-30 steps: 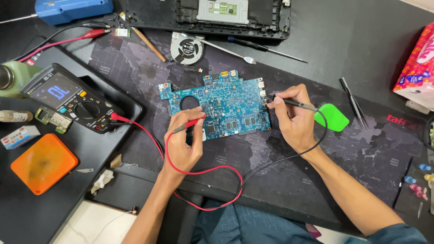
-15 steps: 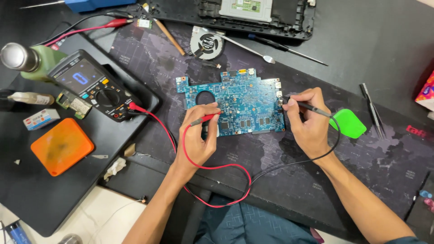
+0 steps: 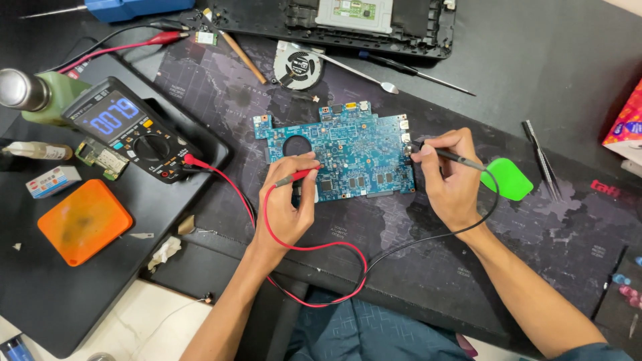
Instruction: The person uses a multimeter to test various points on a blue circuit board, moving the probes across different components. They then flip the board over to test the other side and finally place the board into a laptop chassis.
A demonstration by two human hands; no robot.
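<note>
- Head view: my left hand (image 3: 287, 204) pinches the red probe (image 3: 299, 176), its tip on the blue circuit board (image 3: 348, 150) lying on the dark mat (image 3: 535, 227).
- My right hand (image 3: 451, 177), at three o'clock of the board, grips the black probe (image 3: 455, 158) against the board's right edge.
- At nine o'clock sits the multimeter (image 3: 130, 127), red lead plugged in; a green pick (image 3: 511, 179) lies just beside my right hand.
</note>
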